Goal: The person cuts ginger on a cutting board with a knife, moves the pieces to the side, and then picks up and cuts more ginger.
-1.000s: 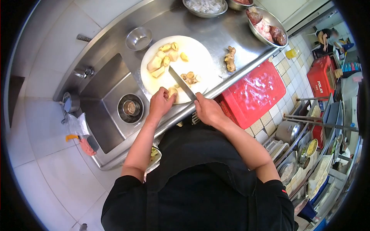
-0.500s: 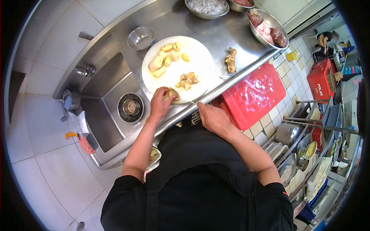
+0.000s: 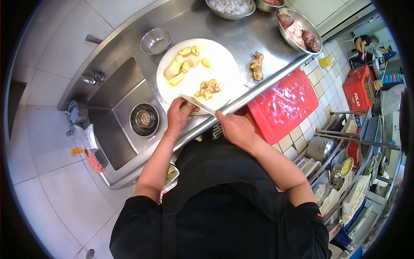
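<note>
My right hand [image 3: 236,128] is closed around the handle of a knife [image 3: 197,103], its blade lying across the near edge of a round white cutting board [image 3: 226,64]. At the blade's left end, my left hand [image 3: 177,116] is closed on a piece of ginger [image 3: 196,110], which blade and fingers mostly hide. Farther back on the board are several peeled ginger chunks [image 3: 174,68]. Between them and the knife sits a small heap of ginger trimmings [image 3: 208,89]. A knobbly unpeeled ginger root [image 3: 257,67] rests on the steel counter, right of the board.
A sink [image 3: 118,125] lies to the left, with a small metal bowl [image 3: 155,41] behind the board. Bowls of white pieces [image 3: 230,8] and raw meat [image 3: 299,34] stand at the back. Below the counter edge is a red lid [image 3: 282,105]; shelves [image 3: 345,168] stand right.
The knife has come up and left from the counter edge, and its blade now lies over the ginger at my left hand. My left hand has stayed nearly in place.
</note>
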Demonstrator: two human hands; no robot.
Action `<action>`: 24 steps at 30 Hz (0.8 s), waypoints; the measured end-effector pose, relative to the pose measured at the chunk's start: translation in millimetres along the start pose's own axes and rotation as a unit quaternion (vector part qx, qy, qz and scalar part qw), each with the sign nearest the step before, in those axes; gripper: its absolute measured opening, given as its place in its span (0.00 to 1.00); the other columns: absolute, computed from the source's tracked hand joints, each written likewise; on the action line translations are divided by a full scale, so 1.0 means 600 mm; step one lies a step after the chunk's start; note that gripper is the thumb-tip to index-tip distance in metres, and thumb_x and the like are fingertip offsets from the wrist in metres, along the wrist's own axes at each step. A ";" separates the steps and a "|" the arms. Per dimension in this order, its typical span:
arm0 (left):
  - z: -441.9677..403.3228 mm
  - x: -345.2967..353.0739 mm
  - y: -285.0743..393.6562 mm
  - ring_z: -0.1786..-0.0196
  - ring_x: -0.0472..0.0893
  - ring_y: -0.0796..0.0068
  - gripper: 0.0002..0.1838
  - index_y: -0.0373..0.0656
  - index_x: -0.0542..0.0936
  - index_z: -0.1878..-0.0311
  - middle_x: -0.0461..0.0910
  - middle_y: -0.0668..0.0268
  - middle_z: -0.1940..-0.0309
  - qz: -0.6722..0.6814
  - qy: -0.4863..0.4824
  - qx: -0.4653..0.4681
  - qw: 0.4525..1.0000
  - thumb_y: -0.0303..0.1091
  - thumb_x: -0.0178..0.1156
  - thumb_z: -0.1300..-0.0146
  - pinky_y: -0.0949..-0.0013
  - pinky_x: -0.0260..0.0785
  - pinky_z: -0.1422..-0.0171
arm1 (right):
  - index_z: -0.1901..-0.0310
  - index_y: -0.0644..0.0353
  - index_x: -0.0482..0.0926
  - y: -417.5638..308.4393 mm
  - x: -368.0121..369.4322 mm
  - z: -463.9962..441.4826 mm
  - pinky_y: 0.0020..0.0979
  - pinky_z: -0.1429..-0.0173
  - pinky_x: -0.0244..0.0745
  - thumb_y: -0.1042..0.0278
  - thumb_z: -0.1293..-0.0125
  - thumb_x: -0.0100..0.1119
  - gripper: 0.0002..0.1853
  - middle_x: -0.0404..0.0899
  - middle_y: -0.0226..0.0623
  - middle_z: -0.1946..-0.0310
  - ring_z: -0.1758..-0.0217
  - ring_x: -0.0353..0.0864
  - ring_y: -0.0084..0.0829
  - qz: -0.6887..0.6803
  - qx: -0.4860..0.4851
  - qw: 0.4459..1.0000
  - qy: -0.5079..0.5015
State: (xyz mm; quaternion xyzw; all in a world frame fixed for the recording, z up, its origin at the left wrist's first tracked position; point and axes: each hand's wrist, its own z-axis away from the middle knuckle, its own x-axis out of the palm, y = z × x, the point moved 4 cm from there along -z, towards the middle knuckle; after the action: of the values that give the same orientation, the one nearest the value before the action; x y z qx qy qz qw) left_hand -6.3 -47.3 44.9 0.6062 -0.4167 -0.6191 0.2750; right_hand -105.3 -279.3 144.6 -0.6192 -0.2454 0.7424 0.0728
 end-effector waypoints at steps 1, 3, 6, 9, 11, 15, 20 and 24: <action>0.001 0.000 0.000 0.45 0.90 0.60 0.23 0.37 0.86 0.43 0.88 0.57 0.46 -0.001 0.005 0.003 1.000 0.39 0.82 0.36 0.60 0.82 0.38 | 0.44 0.60 0.76 0.002 0.001 -0.011 0.56 0.56 0.84 0.74 0.26 0.54 0.11 0.85 0.51 0.68 0.61 0.90 0.56 0.000 0.000 1.000 0.000; 0.003 0.002 -0.002 0.44 0.90 0.62 0.23 0.35 0.86 0.43 0.88 0.57 0.46 0.007 0.006 -0.004 1.000 0.38 0.82 0.35 0.61 0.82 0.37 | 0.43 0.61 0.76 0.005 0.006 -0.037 0.57 0.54 0.83 0.75 0.27 0.54 0.13 0.87 0.54 0.66 0.59 0.90 0.57 -0.010 0.009 0.999 -0.032; 0.002 0.005 -0.008 0.43 0.89 0.65 0.24 0.34 0.85 0.42 0.88 0.58 0.45 0.012 -0.001 -0.013 1.000 0.37 0.82 0.35 0.62 0.82 0.35 | 0.43 0.62 0.77 0.005 0.005 -0.072 0.58 0.53 0.84 0.75 0.27 0.54 0.13 0.89 0.56 0.64 0.56 0.91 0.58 -0.008 0.011 0.998 -0.063; 0.002 0.012 -0.032 0.41 0.88 0.66 0.24 0.35 0.83 0.41 0.86 0.59 0.42 0.033 -0.006 -0.015 0.999 0.36 0.81 0.34 0.63 0.82 0.34 | 0.44 0.62 0.77 0.015 0.032 -0.099 0.58 0.52 0.84 0.74 0.26 0.52 0.12 0.89 0.56 0.63 0.55 0.91 0.58 -0.013 0.026 0.995 -0.091; 0.005 0.015 -0.049 0.43 0.88 0.65 0.24 0.36 0.81 0.40 0.84 0.58 0.41 0.050 -0.009 -0.004 0.999 0.36 0.80 0.33 0.63 0.81 0.35 | 0.44 0.62 0.77 0.019 0.032 -0.097 0.58 0.52 0.84 0.73 0.25 0.52 0.12 0.89 0.56 0.64 0.55 0.91 0.59 -0.020 0.042 0.995 -0.084; 0.004 0.015 -0.025 0.48 0.84 0.62 0.24 0.38 0.80 0.42 0.81 0.58 0.48 -0.010 0.005 0.031 0.999 0.41 0.80 0.32 0.61 0.79 0.40 | 0.45 0.62 0.77 0.021 0.013 -0.062 0.60 0.52 0.83 0.71 0.23 0.50 0.11 0.89 0.56 0.65 0.57 0.91 0.59 -0.031 0.057 0.997 -0.047; 0.007 0.029 -0.027 0.48 0.81 0.60 0.24 0.39 0.80 0.43 0.78 0.57 0.46 -0.021 0.024 0.041 0.999 0.41 0.79 0.31 0.59 0.78 0.41 | 0.48 0.61 0.76 0.016 -0.011 0.002 0.61 0.55 0.82 0.70 0.22 0.51 0.08 0.87 0.53 0.66 0.59 0.90 0.57 -0.028 0.060 0.997 -0.030; 0.009 0.028 -0.021 0.48 0.81 0.58 0.23 0.39 0.80 0.43 0.78 0.55 0.45 -0.024 0.029 0.031 0.999 0.40 0.78 0.32 0.58 0.77 0.41 | 0.46 0.58 0.76 0.016 0.001 0.031 0.58 0.57 0.82 0.68 0.24 0.54 0.09 0.85 0.49 0.66 0.62 0.89 0.56 -0.008 0.036 0.999 -0.001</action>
State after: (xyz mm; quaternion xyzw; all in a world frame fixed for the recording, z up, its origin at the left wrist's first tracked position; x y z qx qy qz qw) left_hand -11.2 -54.3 24.7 0.6417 -0.4131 -0.5946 0.2530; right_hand -121.5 -292.9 141.8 -0.6132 -0.2231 0.7511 0.1007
